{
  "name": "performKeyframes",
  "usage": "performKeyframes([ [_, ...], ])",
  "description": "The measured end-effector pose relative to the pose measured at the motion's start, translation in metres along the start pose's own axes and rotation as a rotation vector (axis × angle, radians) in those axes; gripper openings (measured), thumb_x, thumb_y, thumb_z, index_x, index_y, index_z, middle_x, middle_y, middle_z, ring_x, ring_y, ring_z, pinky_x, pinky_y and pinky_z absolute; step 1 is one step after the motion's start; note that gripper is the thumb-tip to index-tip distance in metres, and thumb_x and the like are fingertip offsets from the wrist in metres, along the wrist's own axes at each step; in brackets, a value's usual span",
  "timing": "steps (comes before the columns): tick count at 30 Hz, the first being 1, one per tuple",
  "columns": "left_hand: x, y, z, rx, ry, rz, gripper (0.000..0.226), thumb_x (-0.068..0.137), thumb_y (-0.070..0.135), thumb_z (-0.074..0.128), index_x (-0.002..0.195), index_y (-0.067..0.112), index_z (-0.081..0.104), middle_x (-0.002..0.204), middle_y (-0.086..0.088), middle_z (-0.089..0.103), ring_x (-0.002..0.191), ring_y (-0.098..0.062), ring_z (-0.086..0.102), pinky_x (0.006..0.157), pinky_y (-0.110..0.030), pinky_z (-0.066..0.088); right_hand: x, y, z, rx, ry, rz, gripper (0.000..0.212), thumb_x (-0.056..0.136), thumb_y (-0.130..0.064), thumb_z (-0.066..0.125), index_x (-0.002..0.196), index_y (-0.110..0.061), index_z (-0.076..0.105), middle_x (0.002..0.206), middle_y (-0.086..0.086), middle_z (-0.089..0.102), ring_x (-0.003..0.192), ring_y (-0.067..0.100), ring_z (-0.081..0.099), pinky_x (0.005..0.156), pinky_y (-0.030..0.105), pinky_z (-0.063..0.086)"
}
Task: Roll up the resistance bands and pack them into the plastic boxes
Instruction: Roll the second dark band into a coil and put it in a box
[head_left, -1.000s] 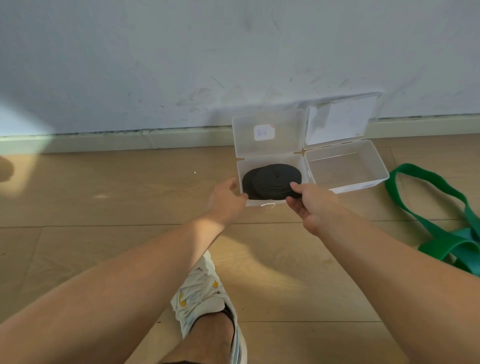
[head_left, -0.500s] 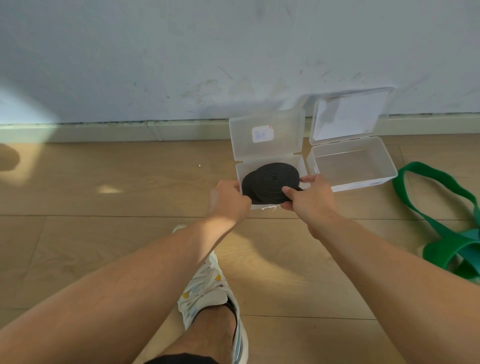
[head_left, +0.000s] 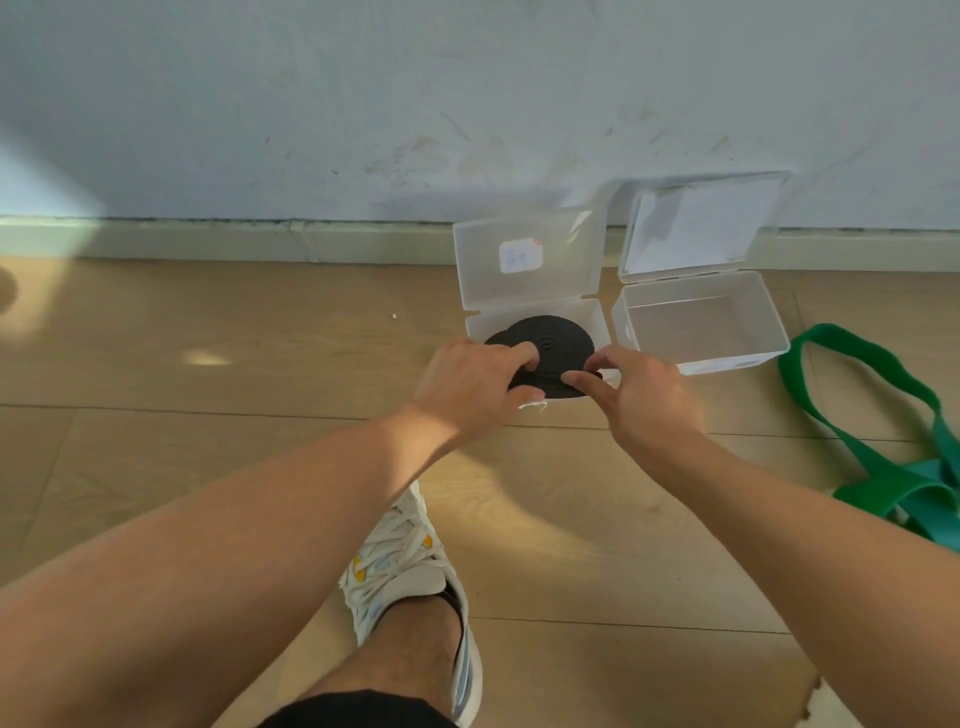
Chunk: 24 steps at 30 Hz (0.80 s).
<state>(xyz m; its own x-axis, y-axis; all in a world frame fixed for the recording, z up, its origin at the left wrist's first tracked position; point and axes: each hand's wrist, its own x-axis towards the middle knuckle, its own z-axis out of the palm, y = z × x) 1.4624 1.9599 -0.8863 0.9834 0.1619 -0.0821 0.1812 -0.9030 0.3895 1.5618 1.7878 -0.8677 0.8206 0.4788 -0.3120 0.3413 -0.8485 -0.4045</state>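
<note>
A black rolled band (head_left: 556, 335) lies tilted in the left plastic box (head_left: 597, 314), its near edge over the front wall. The box's lid (head_left: 530, 260) stands open and bears a white label. My left hand (head_left: 467, 384) has its index finger on top of the roll and its thumb at the roll's near edge. My right hand (head_left: 644, 395) pinches the roll's right edge between thumb and index finger. The right plastic box (head_left: 701, 322) stands open and holds nothing. A green resistance band (head_left: 878, 410) lies unrolled on the floor to the right.
Both boxes sit on a wooden floor close to the skirting board (head_left: 260, 241) and white wall. My leg and a white sneaker (head_left: 405, 566) are below the hands. The green band's bunched end reaches the right frame edge.
My left hand moved from the box's front wall onto the roll, index finger on top. My right hand shifted its pinch along the roll's right edge. The roll has sunk lower into the box.
</note>
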Motion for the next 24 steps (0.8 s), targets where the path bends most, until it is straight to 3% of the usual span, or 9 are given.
performKeyframes([
  [3, 0.0, 0.003, 0.001, 0.144, -0.055, 0.03, 0.04, 0.105, 0.053, 0.044, 0.129, 0.021, 0.051, 0.068, 0.003, 0.06, 0.079, -0.026, 0.063, 0.074, -0.031, 0.029, -0.001, 0.015, -0.01, -0.185, -0.083, -0.161, 0.052, 0.09, -0.075, 0.042, 0.127, -0.043, 0.058, 0.116, -0.008, 0.069, 0.095, 0.02, 0.066, 0.07, 0.034, 0.05],
  [6, 0.002, 0.005, 0.001, 0.165, -0.104, 0.009, 0.039, 0.106, 0.051, 0.042, 0.129, 0.02, 0.048, 0.06, 0.004, 0.048, 0.074, -0.028, 0.06, 0.067, -0.033, 0.033, 0.003, 0.02, -0.017, -0.29, -0.108, -0.219, 0.041, 0.099, -0.062, 0.039, 0.134, -0.045, 0.053, 0.114, -0.004, 0.072, 0.101, 0.024, 0.065, 0.07, 0.033, 0.041],
  [9, 0.006, 0.008, 0.001, 0.212, -0.11, 0.015, 0.035, 0.107, 0.047, 0.041, 0.126, 0.019, 0.048, 0.059, 0.004, 0.046, 0.061, -0.026, 0.052, 0.059, -0.034, 0.036, 0.013, 0.012, -0.019, -0.311, -0.09, -0.249, 0.03, 0.104, -0.049, 0.042, 0.125, -0.036, 0.06, 0.101, 0.002, 0.073, 0.09, 0.028, 0.064, 0.066, 0.033, 0.038],
  [12, 0.01, 0.011, 0.0, 0.23, -0.117, 0.018, 0.032, 0.106, 0.044, 0.042, 0.123, 0.017, 0.048, 0.061, 0.002, 0.048, 0.06, -0.027, 0.052, 0.058, -0.036, 0.042, 0.02, 0.013, -0.017, -0.354, -0.062, -0.295, 0.025, 0.104, -0.046, 0.044, 0.119, -0.033, 0.06, 0.099, 0.003, 0.075, 0.089, 0.029, 0.066, 0.064, 0.033, 0.042],
  [16, 0.015, 0.015, -0.006, 0.254, -0.133, 0.039, 0.029, 0.104, 0.039, 0.047, 0.121, 0.015, 0.05, 0.07, -0.001, 0.05, 0.067, -0.028, 0.056, 0.06, -0.036, 0.04, 0.027, 0.014, -0.019, -0.371, -0.062, -0.318, 0.019, 0.102, -0.047, 0.048, 0.11, -0.035, 0.061, 0.099, -0.001, 0.076, 0.088, 0.028, 0.066, 0.068, 0.032, 0.047],
  [22, 0.022, 0.022, -0.007, 0.285, -0.176, 0.044, 0.025, 0.104, 0.035, 0.049, 0.114, 0.013, 0.051, 0.065, 0.002, 0.032, 0.053, -0.014, 0.03, 0.06, -0.034, 0.031, 0.043, 0.003, -0.024, -0.45, -0.102, -0.313, 0.01, 0.097, -0.042, 0.058, 0.089, -0.035, 0.061, 0.096, -0.005, 0.072, 0.089, 0.024, 0.064, 0.069, 0.031, 0.043],
  [24, 0.023, 0.022, -0.007, 0.282, -0.179, 0.051, 0.027, 0.104, 0.036, 0.049, 0.116, 0.012, 0.052, 0.065, 0.003, 0.031, 0.055, -0.016, 0.033, 0.061, -0.034, 0.032, 0.046, -0.002, -0.027, -0.439, -0.158, -0.297, 0.009, 0.094, -0.039, 0.061, 0.088, -0.032, 0.064, 0.095, -0.004, 0.07, 0.089, 0.024, 0.063, 0.071, 0.032, 0.045],
])
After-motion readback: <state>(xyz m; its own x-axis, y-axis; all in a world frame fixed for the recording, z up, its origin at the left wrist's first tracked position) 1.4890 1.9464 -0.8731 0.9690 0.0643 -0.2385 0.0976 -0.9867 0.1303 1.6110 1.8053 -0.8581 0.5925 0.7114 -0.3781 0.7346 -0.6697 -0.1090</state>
